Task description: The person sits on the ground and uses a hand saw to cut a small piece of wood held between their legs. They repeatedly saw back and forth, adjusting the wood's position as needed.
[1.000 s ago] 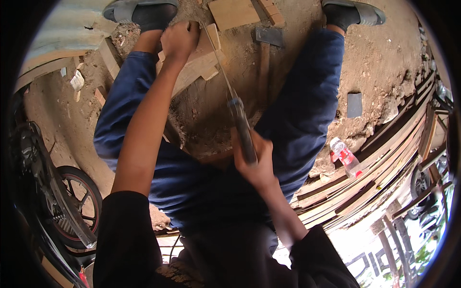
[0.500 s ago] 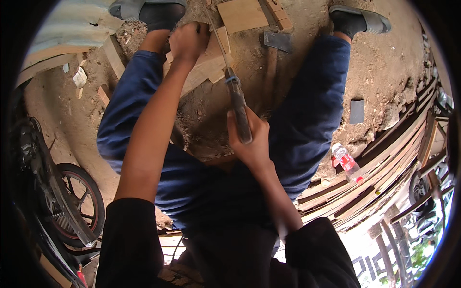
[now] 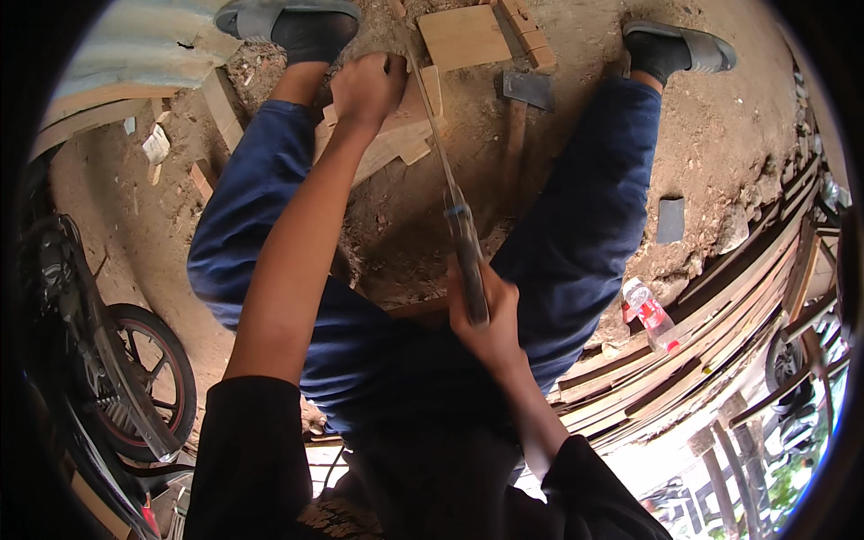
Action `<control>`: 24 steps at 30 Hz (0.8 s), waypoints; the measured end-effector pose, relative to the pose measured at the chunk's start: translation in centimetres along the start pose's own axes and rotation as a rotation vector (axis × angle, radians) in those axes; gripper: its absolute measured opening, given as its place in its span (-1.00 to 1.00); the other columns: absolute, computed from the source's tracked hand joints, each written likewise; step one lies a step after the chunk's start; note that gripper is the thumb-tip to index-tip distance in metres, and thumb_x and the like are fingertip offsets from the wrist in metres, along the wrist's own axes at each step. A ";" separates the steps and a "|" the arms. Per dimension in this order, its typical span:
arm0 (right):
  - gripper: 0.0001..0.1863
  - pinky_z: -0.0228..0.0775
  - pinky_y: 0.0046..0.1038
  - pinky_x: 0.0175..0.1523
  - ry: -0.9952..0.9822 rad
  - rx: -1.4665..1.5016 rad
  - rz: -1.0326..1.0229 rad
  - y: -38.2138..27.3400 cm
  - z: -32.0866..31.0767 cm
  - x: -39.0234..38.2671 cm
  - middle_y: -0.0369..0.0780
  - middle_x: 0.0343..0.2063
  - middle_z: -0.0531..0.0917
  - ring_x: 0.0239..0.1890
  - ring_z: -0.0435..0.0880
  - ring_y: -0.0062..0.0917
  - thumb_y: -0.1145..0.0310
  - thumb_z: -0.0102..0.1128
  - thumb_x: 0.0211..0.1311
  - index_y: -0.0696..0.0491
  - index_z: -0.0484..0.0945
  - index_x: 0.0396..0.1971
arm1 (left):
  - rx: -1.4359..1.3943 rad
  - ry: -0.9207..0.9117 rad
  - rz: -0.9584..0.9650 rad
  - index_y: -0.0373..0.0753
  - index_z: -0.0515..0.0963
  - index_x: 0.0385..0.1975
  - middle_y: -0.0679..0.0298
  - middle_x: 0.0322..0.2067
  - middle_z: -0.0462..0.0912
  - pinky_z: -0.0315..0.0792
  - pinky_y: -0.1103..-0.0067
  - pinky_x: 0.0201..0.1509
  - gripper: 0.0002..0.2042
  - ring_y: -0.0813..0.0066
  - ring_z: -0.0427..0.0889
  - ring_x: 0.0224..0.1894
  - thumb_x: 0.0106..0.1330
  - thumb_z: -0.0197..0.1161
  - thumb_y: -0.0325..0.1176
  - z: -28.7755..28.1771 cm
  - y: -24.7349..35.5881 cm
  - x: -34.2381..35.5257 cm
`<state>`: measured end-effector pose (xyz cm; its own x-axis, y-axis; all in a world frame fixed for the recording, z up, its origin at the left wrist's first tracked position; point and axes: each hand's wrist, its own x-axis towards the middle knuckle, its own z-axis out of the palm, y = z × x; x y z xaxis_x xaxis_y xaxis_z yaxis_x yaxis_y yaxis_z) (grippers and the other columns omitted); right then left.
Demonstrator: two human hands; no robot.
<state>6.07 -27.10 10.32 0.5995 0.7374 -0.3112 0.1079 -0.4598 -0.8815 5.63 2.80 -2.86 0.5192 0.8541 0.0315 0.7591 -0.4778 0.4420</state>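
My right hand [image 3: 497,317] is wrapped around the dark handle of a handsaw [image 3: 469,263], with a blue band near the blade. Its thin blade runs away from me, along the right side of a notched piece of wood [image 3: 396,146] lying between my feet. My left hand [image 3: 367,92] is closed on the far part of that wood, just left of the blade; its fingertips are hidden. Right of the wood lies a hatchet [image 3: 529,91] with a dark, flat head and a wooden handle.
A flat wooden board [image 3: 463,38] and a narrow wood block [image 3: 529,34] lie farther off. Wood scraps [image 3: 220,106] are on the left, near a motorcycle wheel [image 3: 153,369]. On the right are stacked planks [image 3: 666,378], a plastic bottle [image 3: 652,315] and a dark flat piece [image 3: 670,220].
My right hand has drawn the saw back toward me and slightly right. The left hand keeps its place on the wood, shifted only slightly in the picture along with the whole scene.
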 end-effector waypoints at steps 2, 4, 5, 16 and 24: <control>-0.84 0.55 -0.24 -0.38 -0.003 0.010 -0.034 0.5 -0.1 0.0 0.08 -0.59 0.62 -0.40 0.72 0.01 0.51 0.26 0.24 0.25 0.60 -0.22 | 0.022 0.016 0.024 -0.20 0.71 -0.43 -0.03 -0.36 0.72 0.55 0.16 -0.09 -0.66 -0.11 0.69 -0.23 0.34 0.12 -0.09 -0.3 -0.1 0.1; -0.85 0.27 -0.49 -0.54 0.012 0.010 -0.053 0.3 0.3 2.1 -0.23 -0.74 0.42 -0.61 0.36 -0.79 0.53 0.25 0.32 0.23 0.52 -0.44 | -0.028 0.016 0.044 -0.19 0.72 -0.43 -0.02 -0.34 0.73 0.55 0.16 -0.05 -0.67 -0.08 0.71 -0.19 0.34 0.12 -0.10 -0.5 -0.2 -0.1; -0.85 0.26 -0.48 -0.54 0.004 0.013 -0.048 -0.3 0.8 4.0 -0.23 -0.74 0.41 -0.61 0.35 -0.78 0.53 0.25 0.33 0.23 0.52 -0.44 | -0.033 0.011 0.016 -0.18 0.73 -0.43 -0.02 -0.34 0.73 0.55 0.16 -0.04 -0.67 -0.08 0.70 -0.20 0.34 0.12 -0.09 -0.3 0.0 -0.2; -0.90 0.37 -0.44 -0.50 -0.017 -0.020 -0.072 -0.7 0.8 5.0 -0.14 -0.72 0.48 -0.62 0.56 -0.69 0.52 0.23 0.33 0.23 0.55 -0.37 | 0.046 -0.001 0.002 -0.23 0.70 -0.43 -0.06 -0.38 0.71 0.54 0.14 -0.07 -0.63 -0.13 0.69 -0.23 0.34 0.11 -0.06 -0.2 -0.1 0.1; -0.89 0.39 -0.36 -0.48 0.044 -0.009 -0.122 0.5 0.5 1.2 -0.05 -0.69 0.51 -0.65 0.65 -0.36 0.52 0.24 0.27 0.23 0.52 -0.42 | 0.105 0.019 -0.003 -0.23 0.72 -0.40 -0.06 -0.35 0.72 0.56 0.14 -0.06 -0.61 -0.13 0.71 -0.23 0.32 0.12 -0.03 0.2 -0.7 0.5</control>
<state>6.45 -26.24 9.37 0.6155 0.7660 -0.1855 0.1891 -0.3720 -0.9088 5.45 3.51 -3.29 0.5098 0.8589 0.0480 0.7983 -0.4931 0.3458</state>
